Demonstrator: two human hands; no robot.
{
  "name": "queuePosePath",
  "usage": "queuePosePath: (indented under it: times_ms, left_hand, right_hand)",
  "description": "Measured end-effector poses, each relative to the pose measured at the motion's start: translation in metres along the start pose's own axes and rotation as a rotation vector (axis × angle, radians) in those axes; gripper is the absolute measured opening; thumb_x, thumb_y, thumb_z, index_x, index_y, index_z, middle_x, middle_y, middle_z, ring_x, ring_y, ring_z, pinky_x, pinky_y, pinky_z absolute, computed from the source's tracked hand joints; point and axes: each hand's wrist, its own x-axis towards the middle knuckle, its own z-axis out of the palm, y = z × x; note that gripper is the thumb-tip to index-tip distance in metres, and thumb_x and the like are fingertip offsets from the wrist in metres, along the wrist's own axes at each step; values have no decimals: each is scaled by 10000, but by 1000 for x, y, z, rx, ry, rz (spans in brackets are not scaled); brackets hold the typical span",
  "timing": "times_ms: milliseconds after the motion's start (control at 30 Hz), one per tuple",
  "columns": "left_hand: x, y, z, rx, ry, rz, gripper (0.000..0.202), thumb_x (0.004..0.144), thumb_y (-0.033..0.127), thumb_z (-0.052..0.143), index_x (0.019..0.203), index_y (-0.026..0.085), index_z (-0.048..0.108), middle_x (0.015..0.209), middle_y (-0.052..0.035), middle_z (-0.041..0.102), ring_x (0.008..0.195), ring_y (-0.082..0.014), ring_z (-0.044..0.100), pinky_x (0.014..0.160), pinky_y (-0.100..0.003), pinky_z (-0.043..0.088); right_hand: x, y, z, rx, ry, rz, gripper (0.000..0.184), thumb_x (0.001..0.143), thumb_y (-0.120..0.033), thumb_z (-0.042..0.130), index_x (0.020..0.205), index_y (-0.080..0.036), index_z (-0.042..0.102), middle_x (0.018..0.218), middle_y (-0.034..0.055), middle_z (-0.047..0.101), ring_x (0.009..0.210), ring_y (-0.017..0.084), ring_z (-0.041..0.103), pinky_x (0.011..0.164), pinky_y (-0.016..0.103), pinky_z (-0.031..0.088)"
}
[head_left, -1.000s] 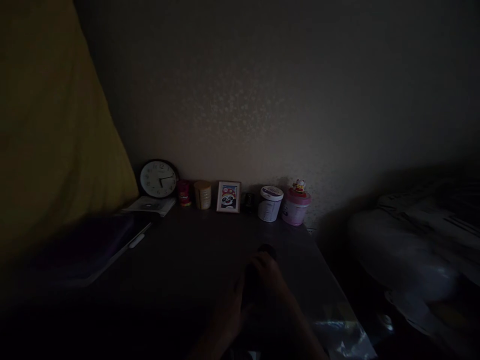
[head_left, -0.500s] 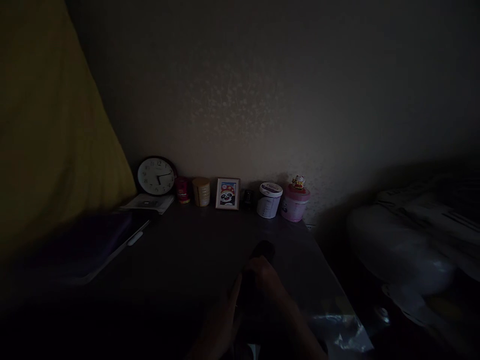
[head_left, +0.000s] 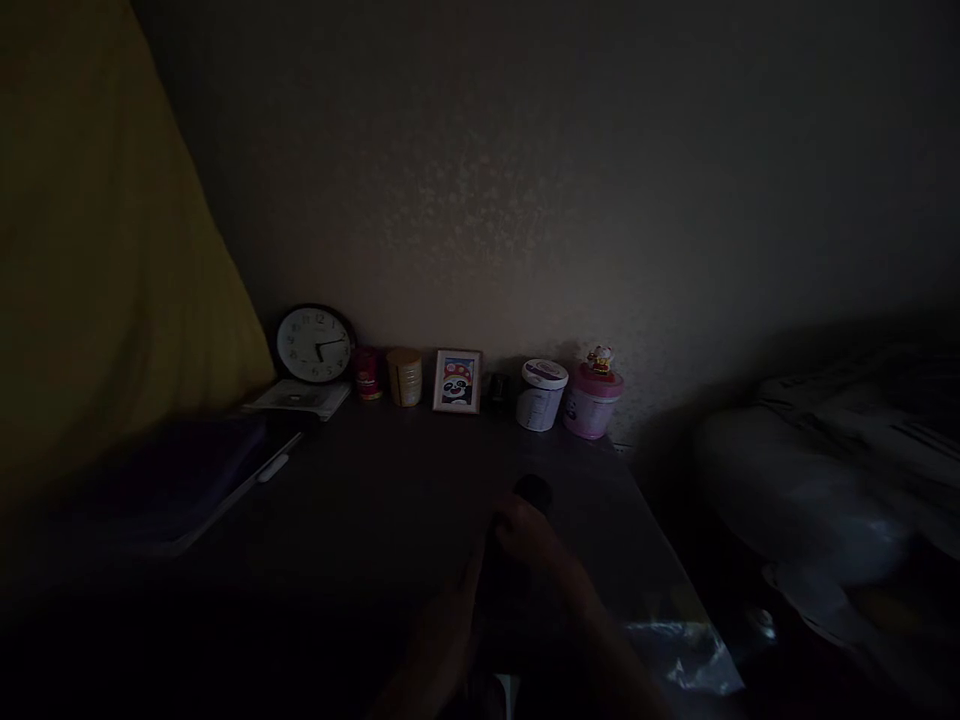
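In deep shadow at the front of the table, both my hands are on a dark, long object with a rounded far end (head_left: 534, 489); its kind is too dark to make out. My right hand (head_left: 525, 532) is closed over its upper part, fingers curled and knuckles up. My left hand (head_left: 450, 610) lies lower, along the object's left side, its thumb or a finger pointing forward against it. The rest of the left fingers are lost in the dark.
Along the wall stand a round clock (head_left: 315, 344), a red can (head_left: 367, 376), a tan container (head_left: 405, 378), a panda picture frame (head_left: 457, 382), a white tub (head_left: 541, 397) and a pink tub (head_left: 591, 404) topped by a figurine (head_left: 600, 360). A purple item (head_left: 172, 470) lies left, bedding (head_left: 810, 490) right.
The view has shifted slightly, so the things by the wall appear a little higher. My right hand has moved a little up and stays on the dark object.
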Motion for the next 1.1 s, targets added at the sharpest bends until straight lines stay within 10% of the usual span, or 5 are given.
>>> queuePosePath:
  times_ms: [367,567,1100]
  left_hand:
    - [3,1,0,-52,-36,-16,405,826,412,475,1171,201,465,1150,-60,533,991,-168,540,846,-388,446]
    - [1,8,-3,-99,-46,-15,608,858,312,391,1380,312,78,1177,-53,563,925,-150,600,729,-276,455]
    - [1,2,-3,-128,-22,63,636,814,182,363,1366,372,112,1248,-35,502,1025,-144,547,832,-256,416]
  right_hand:
    - [-47,26,-32,403,263,145,168,717,-182,451,751,-200,615,798,19,614,780,157,569,729,266,445]
    - [-97,85,-43,413,554,468,272,689,-351,509,832,-167,651,825,59,663,797,213,593,699,288,468]
    - [-106,108,-20,201,482,527,384,682,-408,417,844,-161,662,884,90,678,821,227,605,738,314,459]
